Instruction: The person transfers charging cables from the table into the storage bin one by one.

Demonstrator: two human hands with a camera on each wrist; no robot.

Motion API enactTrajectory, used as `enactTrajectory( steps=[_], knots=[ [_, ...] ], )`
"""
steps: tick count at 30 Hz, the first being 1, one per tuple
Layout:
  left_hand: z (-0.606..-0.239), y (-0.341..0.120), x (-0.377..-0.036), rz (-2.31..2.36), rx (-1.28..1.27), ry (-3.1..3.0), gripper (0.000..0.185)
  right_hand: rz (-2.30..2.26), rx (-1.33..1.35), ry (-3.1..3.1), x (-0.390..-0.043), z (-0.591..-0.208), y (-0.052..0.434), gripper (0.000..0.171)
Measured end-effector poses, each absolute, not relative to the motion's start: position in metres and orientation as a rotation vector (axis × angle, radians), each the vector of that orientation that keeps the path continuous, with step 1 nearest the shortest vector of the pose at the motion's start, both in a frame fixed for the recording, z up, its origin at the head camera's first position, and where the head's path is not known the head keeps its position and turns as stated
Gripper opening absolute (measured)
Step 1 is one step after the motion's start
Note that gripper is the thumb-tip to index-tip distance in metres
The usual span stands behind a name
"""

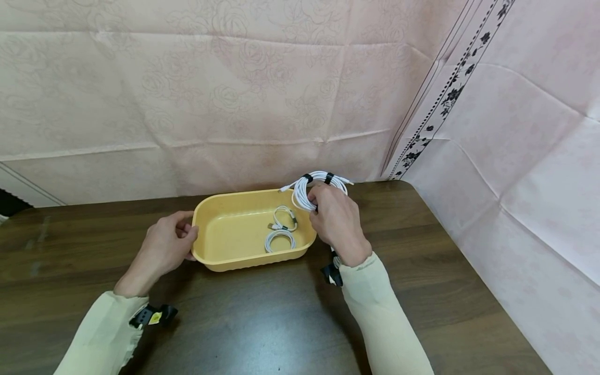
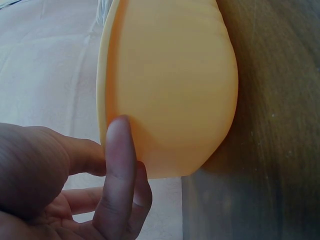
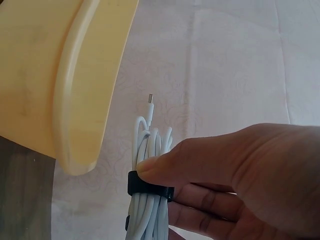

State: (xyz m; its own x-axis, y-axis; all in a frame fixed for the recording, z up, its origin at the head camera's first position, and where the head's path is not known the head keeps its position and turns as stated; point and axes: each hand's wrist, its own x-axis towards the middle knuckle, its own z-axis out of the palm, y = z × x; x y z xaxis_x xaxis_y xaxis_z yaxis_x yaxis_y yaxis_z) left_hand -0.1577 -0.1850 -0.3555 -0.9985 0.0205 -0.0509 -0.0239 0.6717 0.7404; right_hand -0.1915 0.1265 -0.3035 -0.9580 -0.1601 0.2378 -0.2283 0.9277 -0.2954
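Observation:
A bundle of white charging cable [image 1: 300, 194], coiled and bound with black straps, hangs over the right end of a yellow plastic tray [image 1: 234, 260]. My right hand [image 1: 336, 216] grips it; in the right wrist view the thumb presses by a black strap [image 3: 150, 186], and a metal plug [image 3: 150, 106] sticks up. At the tray's left end my left hand [image 1: 169, 242] pinches the rim, one finger lying along the outer wall in the left wrist view. Inside the tray lie two smaller coils, a tied cable with a plug [image 1: 294, 221] and a round grey-white loop [image 1: 268, 244].
The tray stands on a dark wooden table [image 1: 262, 323] near its back edge. A pale flowered cloth [image 1: 225, 94] hangs behind the table and along its right side. Each wrist wears a black strap, the left one [image 1: 152, 315] with a yellow label.

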Motion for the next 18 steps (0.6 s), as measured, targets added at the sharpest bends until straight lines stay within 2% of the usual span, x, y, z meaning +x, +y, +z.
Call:
enactTrajectory(
  steps=[18],
  knots=[
    [-0.3550, -0.1851, -0.1576, 1.240, -0.006, 2.821, 0.049, 0.467, 0.326, -2.872, -0.1895, -0.3051, 0.1212, 0.026]
  ],
)
